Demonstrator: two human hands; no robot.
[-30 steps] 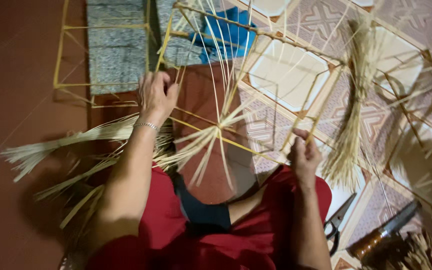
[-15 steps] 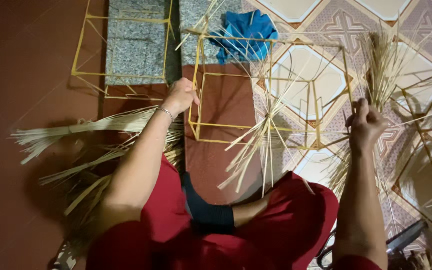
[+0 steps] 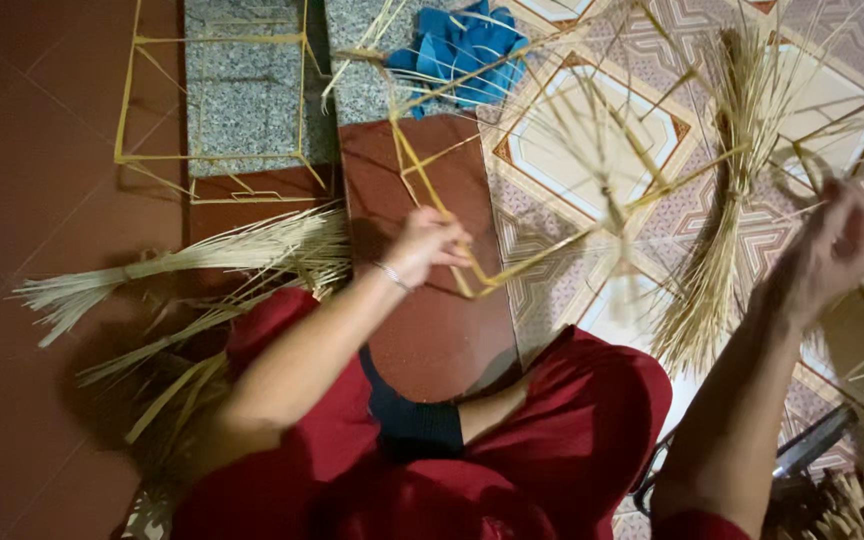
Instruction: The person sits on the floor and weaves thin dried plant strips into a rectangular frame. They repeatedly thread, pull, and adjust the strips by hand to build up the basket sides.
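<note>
I sit on the floor in red trousers. My left hand (image 3: 430, 243) grips a corner of a yellow bamboo-strip frame (image 3: 512, 160), held up and tilted in front of me. The frame is blurred by motion, with thin pale splints sticking out of it. My right hand (image 3: 832, 245) is raised at the right, blurred, its fingers closed near thin splints at the frame's far side; I cannot tell what it grips. A bound bundle of pale straw (image 3: 727, 200) lies under the frame to the right.
A finished yellow strip frame (image 3: 217, 95) rests on the grey stone step at the back left. A blue cloth (image 3: 467, 45) lies beyond the held frame. Flat straw bundles (image 3: 202, 255) lie at my left. More frames and splints crowd the right edge. Scissors (image 3: 802, 455) lie lower right.
The held frame has swung and tilted, now blurred. My left hand shifted down to its near corner. My right hand moved further right and up.
</note>
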